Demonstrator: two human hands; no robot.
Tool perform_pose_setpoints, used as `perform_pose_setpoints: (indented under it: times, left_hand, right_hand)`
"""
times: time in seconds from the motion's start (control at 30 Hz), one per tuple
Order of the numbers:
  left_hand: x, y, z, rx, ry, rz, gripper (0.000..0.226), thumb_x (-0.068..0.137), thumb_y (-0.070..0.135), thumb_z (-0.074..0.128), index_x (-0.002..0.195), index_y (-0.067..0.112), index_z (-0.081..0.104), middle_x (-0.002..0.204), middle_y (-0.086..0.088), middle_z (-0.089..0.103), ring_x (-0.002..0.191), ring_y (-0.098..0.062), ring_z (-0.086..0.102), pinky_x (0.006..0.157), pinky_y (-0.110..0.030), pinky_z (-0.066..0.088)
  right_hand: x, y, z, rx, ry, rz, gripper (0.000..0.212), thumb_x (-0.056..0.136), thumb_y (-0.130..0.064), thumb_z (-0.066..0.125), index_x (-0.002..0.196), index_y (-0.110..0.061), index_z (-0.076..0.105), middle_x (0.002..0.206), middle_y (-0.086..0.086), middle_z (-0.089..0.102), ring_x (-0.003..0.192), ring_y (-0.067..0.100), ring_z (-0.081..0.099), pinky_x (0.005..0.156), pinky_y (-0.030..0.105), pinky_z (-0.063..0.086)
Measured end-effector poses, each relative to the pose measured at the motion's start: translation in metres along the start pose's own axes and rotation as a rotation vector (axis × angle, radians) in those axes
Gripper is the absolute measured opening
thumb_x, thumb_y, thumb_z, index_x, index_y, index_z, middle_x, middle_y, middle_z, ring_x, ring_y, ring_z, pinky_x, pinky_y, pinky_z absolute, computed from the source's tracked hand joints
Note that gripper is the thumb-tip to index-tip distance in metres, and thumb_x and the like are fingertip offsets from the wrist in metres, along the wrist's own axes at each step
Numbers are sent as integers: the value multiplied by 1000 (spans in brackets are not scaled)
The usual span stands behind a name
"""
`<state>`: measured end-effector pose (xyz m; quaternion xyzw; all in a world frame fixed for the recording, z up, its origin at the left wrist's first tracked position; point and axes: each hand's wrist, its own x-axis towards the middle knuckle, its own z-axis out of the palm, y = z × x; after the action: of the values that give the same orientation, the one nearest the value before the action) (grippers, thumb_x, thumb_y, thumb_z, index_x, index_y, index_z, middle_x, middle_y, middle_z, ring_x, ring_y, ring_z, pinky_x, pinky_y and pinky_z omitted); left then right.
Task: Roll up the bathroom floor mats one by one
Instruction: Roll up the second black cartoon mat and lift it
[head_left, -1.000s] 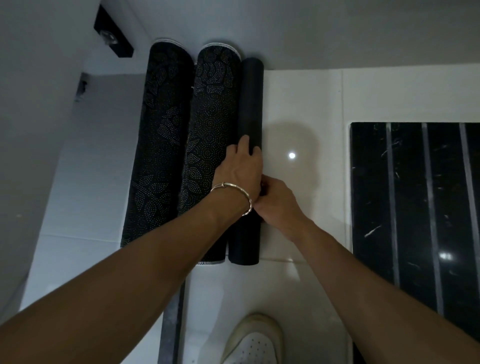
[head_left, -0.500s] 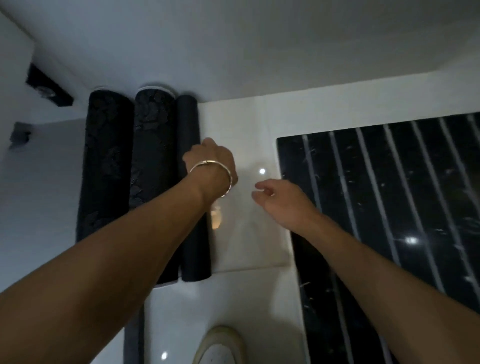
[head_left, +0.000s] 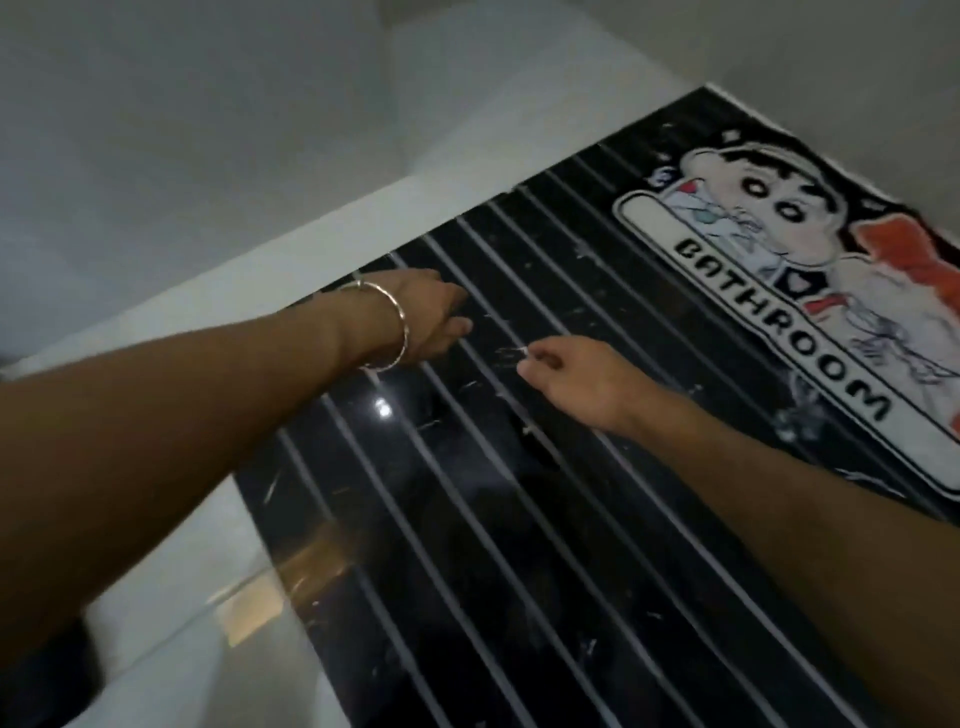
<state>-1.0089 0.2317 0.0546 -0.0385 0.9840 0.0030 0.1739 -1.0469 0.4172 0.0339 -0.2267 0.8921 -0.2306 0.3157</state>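
Note:
A black floor mat (head_left: 597, 519) with thin white stripes lies flat on the white tiled floor, filling the middle and right of the view. Its far right part carries a cartoon figure (head_left: 769, 208) and the word BATHROOM. My left hand (head_left: 421, 317), a thin bangle on its wrist, hovers over the mat close to its far left corner, fingers loose and holding nothing. My right hand (head_left: 576, 379) is over the stripes a little to the right, fingers curled and apart, empty. Whether either hand touches the mat is unclear through the blur.
White floor tiles (head_left: 171, 613) run along the mat's left side, and a grey wall (head_left: 208, 130) rises beyond its far edge. A dark blurred shape (head_left: 47, 670) sits at the lower left edge of the view.
Both hands have left the thin rolled mat and swung right over the flat striped mat. The view turned right, so the three rolled mats are out of sight and the cartoon print shows.

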Motion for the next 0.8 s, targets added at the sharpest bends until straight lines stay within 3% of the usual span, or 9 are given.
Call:
perform_pose_setpoints:
  times: [0.13, 0.27, 0.37, 0.5, 0.63, 0.8]
  left_hand:
    - [30, 60, -49, -19, 69, 75, 50, 98, 46, 35, 138, 19, 44, 137, -10, 48, 124, -29, 48, 102, -36, 39]
    - [31, 76, -174, 23, 228, 123, 46, 98, 45, 34, 135, 21, 48, 131, -11, 55, 122, -29, 49, 101, -38, 42]
    - [3, 80, -292, 80, 335, 143, 45, 99, 44, 32, 136, 23, 47, 131, -8, 57, 121, -29, 50, 99, -38, 43]
    - [-54, 80, -428, 103, 318, 170, 44, 100, 41, 32, 135, 22, 48, 133, -8, 54, 122, -29, 49, 99, -36, 42]
    - [-105, 64, -561, 152, 276, 153, 44, 99, 43, 33, 137, 26, 47, 136, -6, 52, 125, -29, 48, 99, -35, 40]
    - [-158, 49, -716, 136, 326, 168, 41, 97, 45, 34, 117, 20, 59, 120, -10, 63, 113, -32, 56, 94, -37, 46]
  right_hand:
    - [-20, 35, -69, -81, 69, -8, 44, 97, -38, 48, 133, -13, 52, 136, 9, 55, 123, 24, 51, 105, 35, 39]
    - [-54, 11, -189, -186, 274, -14, 47, 98, -41, 43, 136, -14, 49, 142, 10, 49, 130, 27, 45, 106, 33, 34]
    - [-100, -42, -284, -159, 368, -25, 42, 99, -37, 42, 132, -13, 54, 137, 9, 54, 126, 26, 49, 102, 32, 35]
    - [-155, -124, -380, -231, 289, 8, 41, 99, -36, 41, 129, -12, 55, 129, 14, 57, 115, 30, 55, 97, 35, 42]
    - [-209, -214, -480, -356, 277, 17, 47, 99, -41, 38, 137, -15, 48, 143, 15, 45, 129, 31, 44, 107, 37, 36]
    - [-287, -315, -590, -447, 321, 22, 47, 100, -39, 37, 138, -14, 47, 142, 16, 45, 130, 31, 42, 106, 36, 34]
